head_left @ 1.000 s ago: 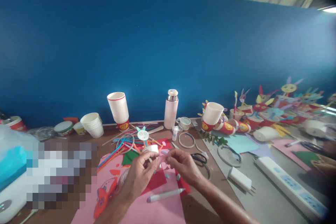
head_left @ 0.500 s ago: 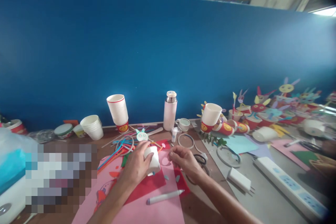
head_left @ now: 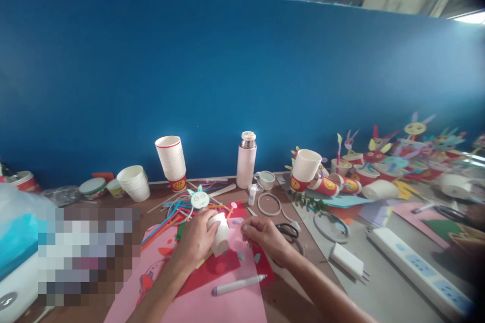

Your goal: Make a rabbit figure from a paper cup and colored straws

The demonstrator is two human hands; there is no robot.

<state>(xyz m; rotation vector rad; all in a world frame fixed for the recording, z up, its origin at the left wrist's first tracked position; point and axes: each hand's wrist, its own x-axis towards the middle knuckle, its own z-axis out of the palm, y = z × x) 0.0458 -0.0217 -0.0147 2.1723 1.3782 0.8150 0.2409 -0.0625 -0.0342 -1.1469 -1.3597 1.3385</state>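
My left hand [head_left: 197, 234] is closed around a small white paper cup [head_left: 220, 238], which it holds tilted. Just beyond those fingers shows a round white paper rabbit head [head_left: 199, 199] with green-edged ears and a drawn face; whether it is joined to the cup is hidden. My right hand [head_left: 265, 236] pinches a rounded pink paper piece [head_left: 235, 239] to the right of the cup. Beneath both hands lie red paper [head_left: 204, 275] and a large pink sheet [head_left: 182, 305]. A white marker [head_left: 239, 285] rests nearer me, and small blue-grey paper cutouts [head_left: 257, 258] lie by my right hand.
Scissors [head_left: 288, 230] and a cable [head_left: 270, 204] lie right of my hands. Behind stand a cup stack [head_left: 170, 159], a thermos [head_left: 246, 164] and more cups [head_left: 306, 166]. Pipe cleaners [head_left: 159, 227] lie left. A power strip [head_left: 417, 267] and rabbit-decorated cups [head_left: 366, 174] are to the right.
The cup in my left hand has turned and tilted. The rabbit head has shifted slightly left and now faces me more fully. More of the pink piece by my right fingers shows.
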